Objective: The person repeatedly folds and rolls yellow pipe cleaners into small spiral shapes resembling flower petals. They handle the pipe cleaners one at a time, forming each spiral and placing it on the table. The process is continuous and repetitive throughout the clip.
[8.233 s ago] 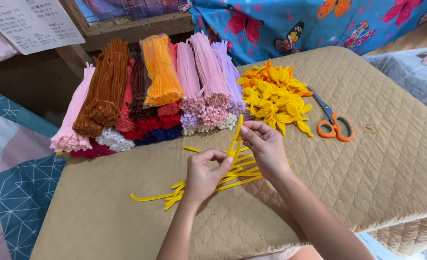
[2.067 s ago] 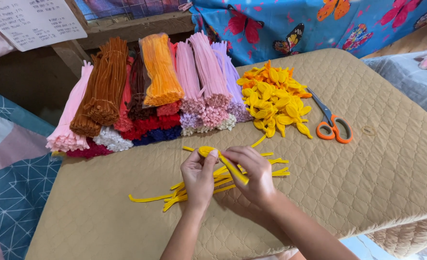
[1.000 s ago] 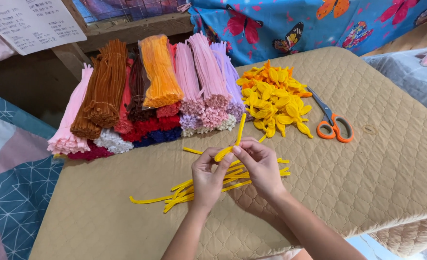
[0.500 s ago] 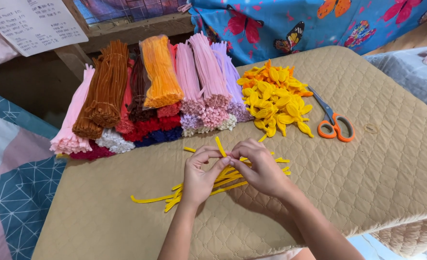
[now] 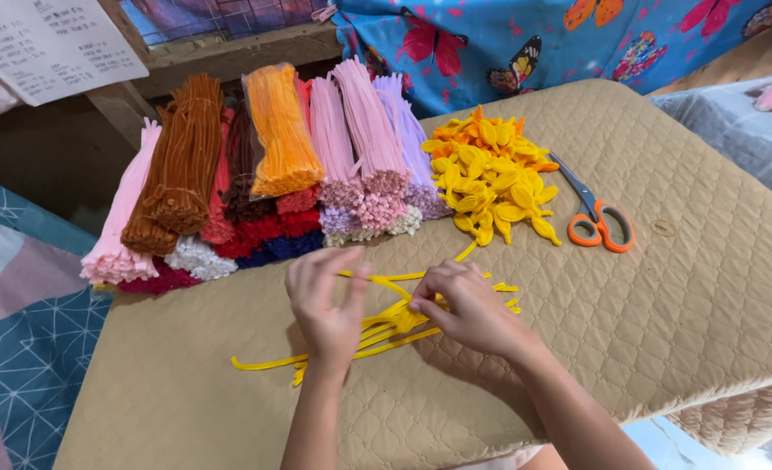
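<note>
Yellow pipe cleaners (image 5: 377,335) — right hand (image 5: 473,306) pinches one, left hand (image 5: 327,300) open above.

Back left: pipe-cleaner bundles (image 5: 264,165) are stacked on the tabletop (image 5: 682,287).
Right of bundles: petal heap (image 5: 490,174).
Far right: scissors (image 5: 597,218).
Front centre: loose stems (image 5: 377,326).

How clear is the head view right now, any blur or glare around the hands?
Head view: the left hand is motion-blurred at the fingers, the right hand sharper; the yellow pipe cleaners under them read clearly; light is soft and even, no glare on the quilted pad; the bottom right corner is washed out.
</note>
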